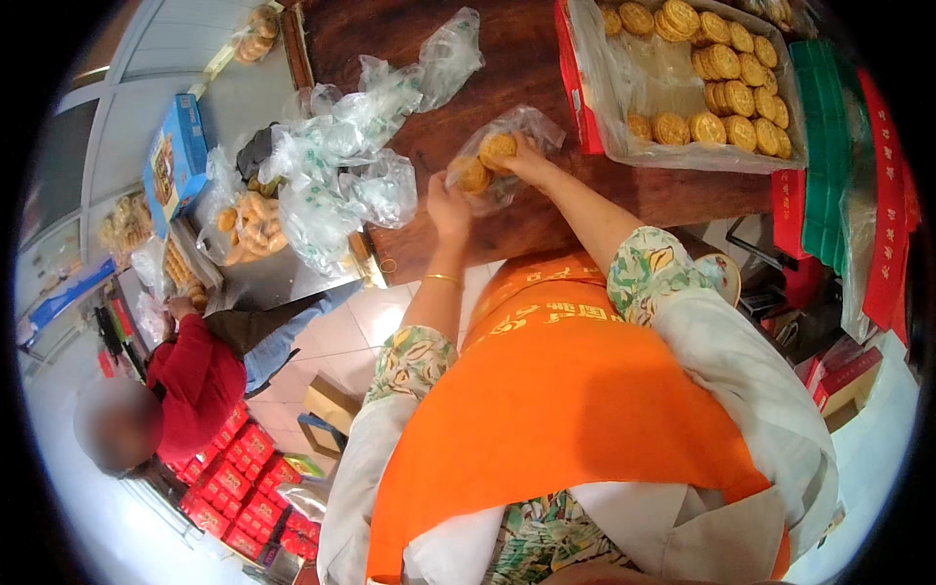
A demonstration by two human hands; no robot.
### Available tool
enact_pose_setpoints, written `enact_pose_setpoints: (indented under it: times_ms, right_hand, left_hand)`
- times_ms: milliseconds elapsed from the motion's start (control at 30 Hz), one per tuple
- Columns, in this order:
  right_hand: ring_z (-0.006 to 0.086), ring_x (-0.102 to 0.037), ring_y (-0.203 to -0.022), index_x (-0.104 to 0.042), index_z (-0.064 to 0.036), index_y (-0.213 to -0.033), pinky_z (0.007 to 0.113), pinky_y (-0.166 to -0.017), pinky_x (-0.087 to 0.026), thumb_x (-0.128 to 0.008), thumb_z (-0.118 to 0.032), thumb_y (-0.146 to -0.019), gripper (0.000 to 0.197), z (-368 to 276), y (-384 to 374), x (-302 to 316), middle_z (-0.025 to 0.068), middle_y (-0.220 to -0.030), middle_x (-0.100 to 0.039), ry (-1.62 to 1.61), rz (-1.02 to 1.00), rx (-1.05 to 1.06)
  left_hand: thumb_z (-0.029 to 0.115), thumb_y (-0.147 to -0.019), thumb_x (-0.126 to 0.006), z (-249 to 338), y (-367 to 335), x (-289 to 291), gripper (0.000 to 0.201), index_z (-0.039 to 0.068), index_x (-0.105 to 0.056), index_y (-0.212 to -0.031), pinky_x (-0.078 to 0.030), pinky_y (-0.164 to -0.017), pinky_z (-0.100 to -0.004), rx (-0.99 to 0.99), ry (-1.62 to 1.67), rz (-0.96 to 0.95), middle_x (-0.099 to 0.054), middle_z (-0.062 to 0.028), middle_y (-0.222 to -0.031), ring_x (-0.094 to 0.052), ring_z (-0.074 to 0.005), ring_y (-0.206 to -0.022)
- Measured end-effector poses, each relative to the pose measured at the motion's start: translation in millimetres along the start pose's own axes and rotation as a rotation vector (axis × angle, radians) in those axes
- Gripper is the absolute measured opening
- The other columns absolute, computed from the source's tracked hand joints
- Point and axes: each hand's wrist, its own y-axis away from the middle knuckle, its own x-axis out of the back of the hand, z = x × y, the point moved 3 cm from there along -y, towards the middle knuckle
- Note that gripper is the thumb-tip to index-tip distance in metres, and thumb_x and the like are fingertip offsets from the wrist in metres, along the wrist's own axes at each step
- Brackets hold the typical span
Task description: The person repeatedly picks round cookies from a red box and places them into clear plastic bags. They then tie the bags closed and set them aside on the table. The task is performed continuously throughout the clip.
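Over the dark wooden table, my left hand (448,207) is closed on the edge of a clear plastic bag (507,193). One round golden mooncake (471,175) shows in the bag, close to the left fingers. My right hand (531,164) grips a second round mooncake (497,149) at the bag, touching or overlapping the first. Whether this second one is fully inside the plastic cannot be made out. To the right, a red box (583,107) lined with pale plastic holds several more mooncakes, in rows and stacks, with a bare patch at its left middle.
A heap of clear plastic bags (341,146) lies left of my hands. Beyond it are bagged pale pastries (255,229) and a blue box (177,161). Green and red packaging (824,156) stands at the right. A person in a red top (200,380) is at the lower left, near stacked red boxes (239,478).
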Motion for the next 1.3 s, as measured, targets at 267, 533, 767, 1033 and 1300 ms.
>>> enact_pose_setpoints:
  times_ms: [267, 533, 767, 1033, 1300]
  right_hand:
    - [0.0371, -0.039, -0.122, -0.043, -0.0086, -0.133, 0.046, -0.101, -0.035, -0.065, -0.018, -0.079, 0.059, -9, 9, 34, 0.02, -0.13, -0.043, 0.522, 0.378, 0.377]
    - [0.04, -0.058, -0.092, -0.059, -0.004, -0.102, 0.048, -0.078, -0.047, -0.053, -0.012, -0.085, 0.019, -24, -21, 76, 0.0201, -0.095, -0.063, 0.561, 0.289, 0.177]
    - [0.0415, -0.058, -0.085, -0.058, -0.0043, -0.093, 0.047, -0.072, -0.045, -0.05, -0.015, -0.089, 0.014, -56, 38, 96, 0.0202, -0.087, -0.062, 0.673, 0.102, 0.403]
    - [0.0293, -0.062, -0.075, -0.059, -0.0026, -0.095, 0.036, -0.067, -0.047, -0.049, -0.021, -0.09, 0.021, -91, 20, 118, 0.0146, -0.08, -0.064, 0.173, 0.172, 0.406]
    - [0.0235, -0.062, -0.076, -0.058, -0.0026, -0.1, 0.033, -0.07, -0.047, -0.049, -0.016, -0.091, 0.019, -104, 4, 136, 0.0138, -0.082, -0.064, -0.036, 0.282, 0.547]
  left_hand:
    - [0.016, -0.093, -0.048, -24, -3, 10, 0.019, 0.003, -0.059, -0.103, -0.044, -0.06, -0.0239, 0.173, 0.232, -0.05, -0.061, -0.0047, -0.087, -0.055, -0.0096, -0.076]
    - [0.014, -0.088, -0.056, -13, 17, 29, 0.009, 0.006, -0.058, -0.087, -0.043, -0.055, -0.0252, 0.654, 0.891, -0.089, -0.058, -0.0003, -0.076, -0.051, -0.0074, -0.065]
    - [0.014, -0.084, -0.064, 26, 12, 66, 0.011, 0.006, -0.057, -0.083, -0.042, -0.054, -0.0227, 0.375, 0.456, -0.101, -0.055, 0.0014, -0.065, -0.048, -0.005, -0.058]
    - [0.015, -0.086, -0.065, 55, -21, 68, 0.013, 0.003, -0.06, -0.087, -0.039, -0.054, -0.0213, 0.22, 0.487, -0.09, -0.058, 0.002, -0.071, -0.049, -0.0059, -0.06]
    - [0.012, -0.085, -0.065, 113, -37, 63, 0.01, 0.002, -0.06, -0.085, -0.042, -0.056, -0.0217, -0.022, 0.518, 0.004, -0.058, 0.0009, -0.07, -0.051, -0.0063, -0.062]
